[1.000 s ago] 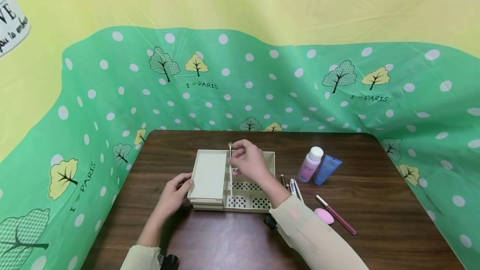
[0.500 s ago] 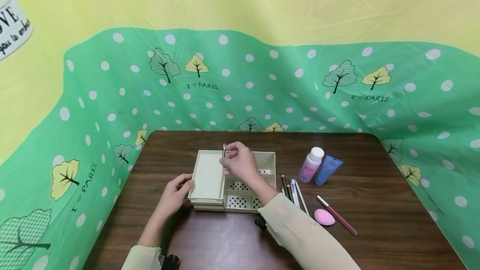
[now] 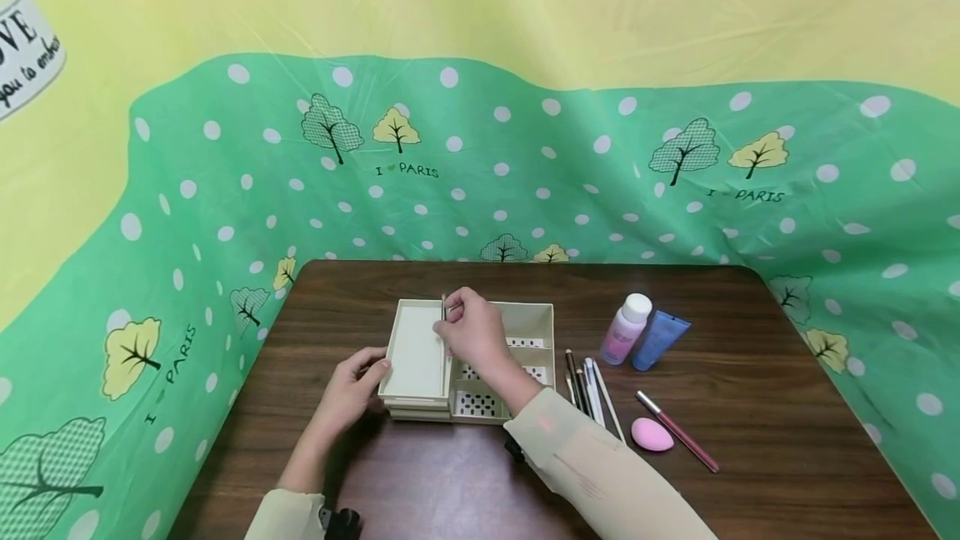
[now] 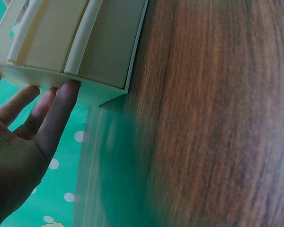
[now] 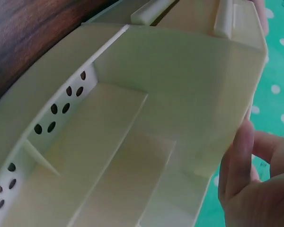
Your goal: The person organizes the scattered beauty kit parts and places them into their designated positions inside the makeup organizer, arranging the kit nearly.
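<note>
While our left hand [image 3: 356, 382], fingers spread, touches the cream rectangular plastic organizer [image 3: 528, 319] | our right hand [image 3: 474, 332] pinches a slim pale-handled brush [image 3: 442, 361] at its shallow tray [image 3: 416, 348]

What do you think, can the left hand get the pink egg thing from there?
Probably not from there. The left hand touches the left side of the cream box, while the pink sponge lies past the other side, and the right sleeve seems to block the way.
</note>
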`<state>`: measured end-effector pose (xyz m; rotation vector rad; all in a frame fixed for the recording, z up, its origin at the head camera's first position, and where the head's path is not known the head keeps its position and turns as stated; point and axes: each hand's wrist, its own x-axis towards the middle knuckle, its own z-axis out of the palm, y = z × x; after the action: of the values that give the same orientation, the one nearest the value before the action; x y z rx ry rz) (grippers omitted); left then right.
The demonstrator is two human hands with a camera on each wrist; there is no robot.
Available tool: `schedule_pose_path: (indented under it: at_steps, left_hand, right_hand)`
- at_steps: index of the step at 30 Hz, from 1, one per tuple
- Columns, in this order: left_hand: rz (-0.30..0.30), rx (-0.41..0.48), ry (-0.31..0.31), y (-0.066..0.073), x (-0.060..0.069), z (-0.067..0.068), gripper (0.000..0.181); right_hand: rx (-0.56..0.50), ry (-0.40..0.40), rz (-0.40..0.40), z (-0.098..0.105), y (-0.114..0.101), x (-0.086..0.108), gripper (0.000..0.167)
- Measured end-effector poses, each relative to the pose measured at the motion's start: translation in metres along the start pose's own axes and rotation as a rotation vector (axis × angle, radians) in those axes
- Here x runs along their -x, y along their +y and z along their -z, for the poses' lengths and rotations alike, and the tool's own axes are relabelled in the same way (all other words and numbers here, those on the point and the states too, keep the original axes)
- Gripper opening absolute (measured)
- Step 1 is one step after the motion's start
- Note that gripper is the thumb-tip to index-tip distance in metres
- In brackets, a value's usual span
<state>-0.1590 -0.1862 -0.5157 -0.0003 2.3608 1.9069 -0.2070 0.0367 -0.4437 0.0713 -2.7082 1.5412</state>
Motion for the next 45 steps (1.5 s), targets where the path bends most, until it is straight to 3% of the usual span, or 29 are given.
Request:
schedule_pose_path:
  at_steps: [5, 11, 17, 24, 36, 45]
  left_hand:
    - [0.005, 0.017, -0.003, 0.001, -0.001, -0.001, 0.028]
    - [0.007, 0.009, -0.003, 0.002, -0.001, -0.001, 0.028]
    - [-0.013, -0.003, 0.006, 0.002, -0.002, -0.003, 0.026]
    - [-0.020, -0.005, 0.014, -0.002, -0.001, -0.005, 0.027]
    - [-0.001, 0.019, 0.014, -0.004, -0.002, -0.007, 0.025]
    - [0.018, 0.023, 0.016, 0.002, 0.000, -0.002, 0.024]
  right_hand:
    - [0.254, 0.052, 0.153, -0.003, -0.004, 0.002, 0.021]
    - [0.328, 0.024, 0.205, -0.002, -0.006, 0.001, 0.020]
    - [0.285, -0.021, 0.123, 0.004, -0.007, -0.001, 0.019]
    - [0.187, -0.108, 0.074, 0.014, -0.006, 0.001, 0.031]
    - [0.071, -0.203, 0.147, 0.037, -0.001, 0.010, 0.040]
    - [0.089, -0.169, 0.152, 0.062, 0.005, 0.013, 0.038]
